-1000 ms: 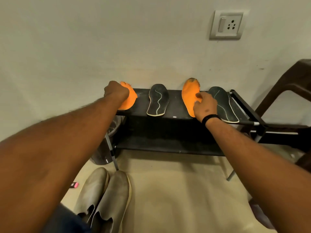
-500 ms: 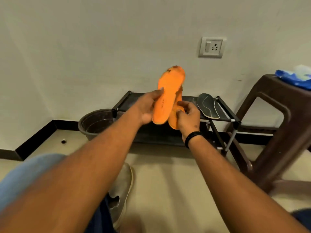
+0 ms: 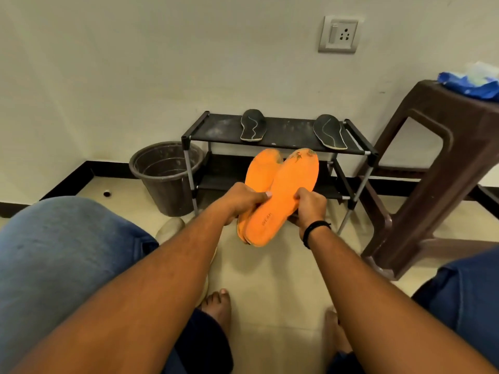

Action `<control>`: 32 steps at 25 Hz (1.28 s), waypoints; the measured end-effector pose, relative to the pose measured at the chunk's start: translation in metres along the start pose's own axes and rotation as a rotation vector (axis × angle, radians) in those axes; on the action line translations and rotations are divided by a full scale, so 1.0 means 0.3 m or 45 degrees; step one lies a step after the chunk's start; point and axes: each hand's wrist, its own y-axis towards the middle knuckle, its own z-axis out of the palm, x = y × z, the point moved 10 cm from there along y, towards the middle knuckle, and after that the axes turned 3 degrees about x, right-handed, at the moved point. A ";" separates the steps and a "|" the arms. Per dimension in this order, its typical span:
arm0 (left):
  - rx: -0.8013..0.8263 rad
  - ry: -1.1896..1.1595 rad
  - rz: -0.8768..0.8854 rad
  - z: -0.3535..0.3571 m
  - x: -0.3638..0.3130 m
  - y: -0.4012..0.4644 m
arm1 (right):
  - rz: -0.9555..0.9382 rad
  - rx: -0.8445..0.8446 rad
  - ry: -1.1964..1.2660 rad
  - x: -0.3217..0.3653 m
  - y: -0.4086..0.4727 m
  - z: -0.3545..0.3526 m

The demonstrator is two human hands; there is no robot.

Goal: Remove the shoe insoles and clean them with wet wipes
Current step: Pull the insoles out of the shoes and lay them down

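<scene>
We are sitting back now, farther from the wall than a second ago, our knees framing the floor. The brown stool (image 3: 432,168) stands on our right with the blue wet wipes pack (image 3: 469,83) on top, well out of reach of both hands. The black shoe rack (image 3: 278,134) sits against the wall, the dark bucket (image 3: 166,176) beside it. A second ago four insoles lay on the rack's top shelf; now only the two black insoles (image 3: 252,125) remain there. The two orange insoles (image 3: 280,195) have come off it and overlap in front of us, toes up. Our left hand (image 3: 240,202) and right hand (image 3: 310,207) each have their fingers clenched around the pair's middle. We judge that cleaning this pair comes next, and a hand must free itself for a wipe.
</scene>
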 end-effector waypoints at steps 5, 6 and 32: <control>0.127 0.286 -0.235 0.029 0.226 0.046 | 0.384 0.041 -0.386 -0.323 0.094 -0.117; 0.057 0.323 -0.268 0.021 0.279 0.056 | 0.442 0.049 -0.446 -0.394 0.110 -0.135; -0.716 0.014 -0.815 0.073 0.977 0.106 | 0.624 0.287 -1.376 -0.946 0.175 -0.055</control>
